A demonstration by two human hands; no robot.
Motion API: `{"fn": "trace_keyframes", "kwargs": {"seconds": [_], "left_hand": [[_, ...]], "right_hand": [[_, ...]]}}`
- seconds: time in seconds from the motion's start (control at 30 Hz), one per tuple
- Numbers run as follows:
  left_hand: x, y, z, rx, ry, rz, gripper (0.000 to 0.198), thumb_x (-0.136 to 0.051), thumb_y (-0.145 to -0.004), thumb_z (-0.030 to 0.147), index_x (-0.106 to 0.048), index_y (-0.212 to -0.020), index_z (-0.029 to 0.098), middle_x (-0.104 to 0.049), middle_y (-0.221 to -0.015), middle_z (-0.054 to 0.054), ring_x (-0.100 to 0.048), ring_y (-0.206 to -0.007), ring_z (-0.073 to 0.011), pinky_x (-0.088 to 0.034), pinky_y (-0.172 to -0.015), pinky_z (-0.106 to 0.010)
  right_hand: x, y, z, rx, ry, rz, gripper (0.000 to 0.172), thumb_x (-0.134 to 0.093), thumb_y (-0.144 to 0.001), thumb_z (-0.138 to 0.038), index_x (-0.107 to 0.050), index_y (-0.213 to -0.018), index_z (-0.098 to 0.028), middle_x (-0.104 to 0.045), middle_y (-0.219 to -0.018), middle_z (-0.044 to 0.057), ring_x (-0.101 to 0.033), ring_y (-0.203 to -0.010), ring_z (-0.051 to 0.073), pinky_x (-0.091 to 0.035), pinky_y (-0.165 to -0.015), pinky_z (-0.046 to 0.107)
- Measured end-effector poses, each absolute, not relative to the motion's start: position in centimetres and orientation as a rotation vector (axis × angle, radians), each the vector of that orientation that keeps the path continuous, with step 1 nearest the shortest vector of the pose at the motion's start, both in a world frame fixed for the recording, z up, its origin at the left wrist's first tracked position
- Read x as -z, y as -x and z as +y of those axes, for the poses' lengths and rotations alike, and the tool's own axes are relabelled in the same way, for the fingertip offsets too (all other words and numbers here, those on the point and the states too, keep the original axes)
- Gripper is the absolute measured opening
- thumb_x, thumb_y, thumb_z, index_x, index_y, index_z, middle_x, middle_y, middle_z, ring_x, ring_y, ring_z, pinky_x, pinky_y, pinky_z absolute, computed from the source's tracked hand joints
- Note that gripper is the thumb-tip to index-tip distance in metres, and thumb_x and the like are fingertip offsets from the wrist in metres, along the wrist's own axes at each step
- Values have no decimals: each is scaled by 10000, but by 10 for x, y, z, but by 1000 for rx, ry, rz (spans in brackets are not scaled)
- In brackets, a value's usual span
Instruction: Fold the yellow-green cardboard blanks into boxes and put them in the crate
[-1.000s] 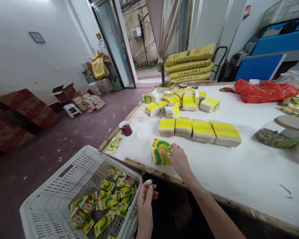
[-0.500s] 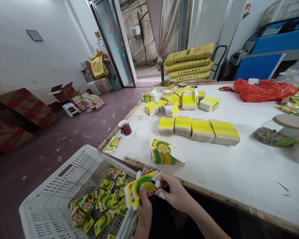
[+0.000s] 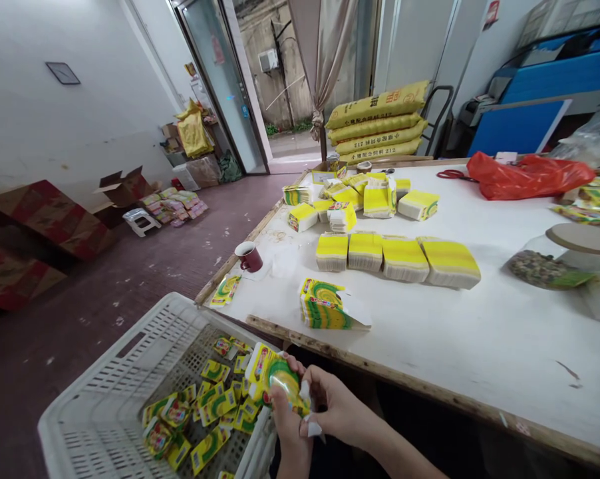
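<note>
Both my hands hold one yellow and green printed packet (image 3: 274,378) low in front of me, just past the table's near edge. My left hand (image 3: 291,426) grips it from below with curled fingers. My right hand (image 3: 336,411) pinches its right side. The packet hangs over the right rim of a white plastic crate (image 3: 110,399) that has several similar folded packets (image 3: 205,412) lying in it. A short stack of flat yellow and green packets (image 3: 324,306) lies on the white table (image 3: 479,339) just beyond my hands.
A row of yellow-topped packet bundles (image 3: 397,258) sits mid-table, with more bundles (image 3: 350,196) behind. A dark red mug (image 3: 249,257), a red plastic bag (image 3: 529,176), scissors and a lidded glass jar (image 3: 559,263) are also there. Cardboard boxes and yellow sacks (image 3: 374,123) stand around the floor.
My right hand took a packet off the stack and brought it down to my left hand. Both hands now hold it lower and closer, bent more, beside the crate.
</note>
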State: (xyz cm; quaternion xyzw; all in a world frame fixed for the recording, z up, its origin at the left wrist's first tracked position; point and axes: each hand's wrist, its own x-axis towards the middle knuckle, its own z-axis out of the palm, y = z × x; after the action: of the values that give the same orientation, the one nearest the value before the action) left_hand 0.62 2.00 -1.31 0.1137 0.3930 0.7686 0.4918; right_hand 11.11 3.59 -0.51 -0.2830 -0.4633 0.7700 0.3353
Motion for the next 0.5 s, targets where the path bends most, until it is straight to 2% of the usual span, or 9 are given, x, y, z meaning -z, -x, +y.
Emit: {"fn": "trace_keyframes", "kwargs": {"seconds": [0.1, 0.2, 0.4, 0.5], "left_hand": [[17, -3, 16, -1748, -190, 947, 618, -853, -541, 702, -720, -872, 198, -721, -793, -58, -710, -760, -244, -604, -679, -335], [19, -2, 15, -1716, -228, 1006, 574, -822, -605, 664, -732, -908, 184, -750, -817, -82, -736, -839, -286, -613, -756, -390], [21, -8, 15, -1708, -396, 1208, 665, -743, -637, 768, -747, -937, 175, -781, -926, -120, -727, -1006, -320, -602, -868, -407], [22, -7, 17, -1601, -449, 1153, 676, -749, -635, 776, -760, -939, 172, -782, -1013, -153, -696, -1117, -339, -585, -938, -422]], "right_hand": [[4, -115, 41, -1938, 811, -1234, 624, -961, -518, -398, -429, -788, -216, -484, -750, -84, -347, -650, 74, -269, -569, 213], [2, -121, 41, -1899, 825, -1338, 556, -928, -582, -345, -436, -806, -217, -478, -744, -83, -345, -641, 76, -265, -564, 218], [1, -126, 37, -1973, 698, -1186, 548, -865, -645, -519, -444, -825, -217, -496, -772, -54, -407, -695, 99, -314, -647, 240], [2, -128, 37, -1861, 819, -1298, 482, -830, -686, -468, -439, -825, -222, -485, -761, -55, -385, -674, 100, -306, -621, 240]]}}
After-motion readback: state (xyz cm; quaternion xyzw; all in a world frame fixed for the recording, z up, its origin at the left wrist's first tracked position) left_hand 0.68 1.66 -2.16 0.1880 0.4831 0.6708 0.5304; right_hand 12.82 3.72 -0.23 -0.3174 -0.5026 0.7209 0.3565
